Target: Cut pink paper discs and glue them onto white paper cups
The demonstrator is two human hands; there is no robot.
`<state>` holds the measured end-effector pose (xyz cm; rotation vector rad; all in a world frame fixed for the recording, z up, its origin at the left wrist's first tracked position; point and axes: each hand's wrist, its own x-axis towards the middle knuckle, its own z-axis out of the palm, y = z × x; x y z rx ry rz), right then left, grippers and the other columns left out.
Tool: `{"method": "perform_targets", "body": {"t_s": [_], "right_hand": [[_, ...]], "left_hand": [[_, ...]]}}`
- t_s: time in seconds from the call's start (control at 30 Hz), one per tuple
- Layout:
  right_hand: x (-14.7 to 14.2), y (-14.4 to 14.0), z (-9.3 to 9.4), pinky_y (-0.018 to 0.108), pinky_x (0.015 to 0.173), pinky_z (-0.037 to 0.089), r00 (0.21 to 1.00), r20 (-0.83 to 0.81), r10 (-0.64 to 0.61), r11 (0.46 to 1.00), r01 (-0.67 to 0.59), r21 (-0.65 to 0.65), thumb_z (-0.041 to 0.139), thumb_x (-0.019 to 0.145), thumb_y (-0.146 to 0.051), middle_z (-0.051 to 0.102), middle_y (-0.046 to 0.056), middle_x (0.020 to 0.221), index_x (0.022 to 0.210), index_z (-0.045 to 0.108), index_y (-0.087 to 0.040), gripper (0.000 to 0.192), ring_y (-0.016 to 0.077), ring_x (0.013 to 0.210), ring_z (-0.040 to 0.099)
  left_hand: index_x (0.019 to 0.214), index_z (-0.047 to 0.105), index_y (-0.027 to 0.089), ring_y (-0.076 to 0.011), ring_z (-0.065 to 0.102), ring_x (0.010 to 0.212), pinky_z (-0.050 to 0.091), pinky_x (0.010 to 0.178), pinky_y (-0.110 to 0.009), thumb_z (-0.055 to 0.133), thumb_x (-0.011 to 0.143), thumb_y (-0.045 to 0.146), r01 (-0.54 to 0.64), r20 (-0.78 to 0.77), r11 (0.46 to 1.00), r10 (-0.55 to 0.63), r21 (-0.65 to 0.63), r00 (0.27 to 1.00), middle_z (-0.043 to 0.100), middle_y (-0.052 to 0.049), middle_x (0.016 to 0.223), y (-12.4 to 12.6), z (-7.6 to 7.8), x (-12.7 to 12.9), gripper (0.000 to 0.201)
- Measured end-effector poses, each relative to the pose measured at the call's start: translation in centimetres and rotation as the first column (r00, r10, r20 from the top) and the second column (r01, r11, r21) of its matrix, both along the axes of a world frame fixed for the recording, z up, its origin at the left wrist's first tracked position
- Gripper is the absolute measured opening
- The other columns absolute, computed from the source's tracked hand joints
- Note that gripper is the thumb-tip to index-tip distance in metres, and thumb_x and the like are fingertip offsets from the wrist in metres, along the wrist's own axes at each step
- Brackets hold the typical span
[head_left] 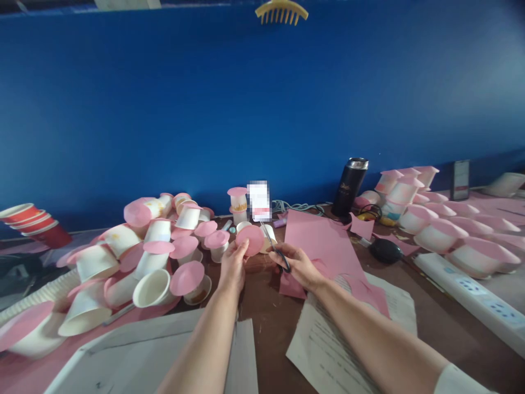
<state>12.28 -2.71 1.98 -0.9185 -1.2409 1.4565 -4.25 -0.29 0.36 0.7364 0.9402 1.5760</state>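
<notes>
My left hand (234, 261) pinches a round pink paper disc (250, 239) by its lower left side, above the brown table. In my right hand (298, 267) is a pair of scissors (281, 260), its dark handles round my fingers and its blades pointing up and away, just right of the disc. Behind the blades a white paper cup (268, 238) is partly hidden. To the right of my right hand lies a large pink paper sheet (318, 241) with cut edges. Left of my left hand stand and lie several white cups (151, 288) with pink discs attached.
Stacked red cups (39, 223) lean at far left. A black thermos (350, 187) and a lit phone (259, 201) stand near the blue wall. More pink-topped cups (441, 236), a black mouse (385, 250) and a white power strip (471, 298) are at right. Printed paper (324, 350) lies under my right arm.
</notes>
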Motion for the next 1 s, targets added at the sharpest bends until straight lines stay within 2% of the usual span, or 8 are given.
{"method": "perform_targets", "body": {"t_s": [0.23,0.5,0.73,1.0], "right_hand": [[0.2,0.2,-0.5,0.022,0.054,0.04,0.999,-0.039,0.022,0.999,-0.023,-0.031,0.076,0.073,-0.051,0.061,0.0,0.068,0.093,0.073,-0.016,0.041,0.0092,0.056,0.053],[0.2,0.4,-0.8,0.022,0.055,0.038,0.991,-0.132,0.005,0.987,-0.026,-0.156,0.075,0.074,-0.052,0.063,0.002,0.068,0.093,0.073,-0.013,0.044,0.0097,0.057,0.053],[0.3,0.3,-1.1,0.024,0.056,0.038,0.993,-0.074,0.096,0.992,-0.102,-0.075,0.074,0.076,-0.05,0.061,0.0,0.067,0.093,0.072,-0.014,0.04,0.0091,0.056,0.052],[0.1,0.1,-0.6,0.023,0.053,0.037,0.998,0.002,0.07,0.996,-0.07,-0.052,0.079,0.069,-0.049,0.058,-0.002,0.063,0.092,0.07,-0.014,0.042,0.0085,0.054,0.051]], "left_hand": [[0.091,0.07,0.016,-0.0154,0.063,0.074,0.046,0.068,-0.026,0.082,0.063,0.04,-0.011,-0.012,1.0,0.011,0.02,1.0,0.069,-0.005,0.084,0.1,-0.1,-0.1,0.039],[0.091,0.068,0.014,-0.0152,0.062,0.074,0.046,0.071,-0.027,0.084,0.059,0.036,-0.011,0.069,0.999,0.008,0.052,0.998,0.068,-0.004,0.082,-0.1,0.6,0.3,0.042],[0.094,0.066,0.016,-0.0166,0.064,0.08,0.048,0.074,-0.029,0.085,0.058,0.036,-0.043,0.077,0.999,0.043,-0.002,0.996,0.069,-0.004,0.088,0.1,0.3,0.0,0.045],[0.094,0.065,0.013,-0.0175,0.066,0.079,0.05,0.078,-0.032,0.085,0.058,0.035,-0.071,0.086,0.997,0.071,0.003,0.994,0.07,-0.006,0.088,0.4,0.1,0.0,0.047]]}}
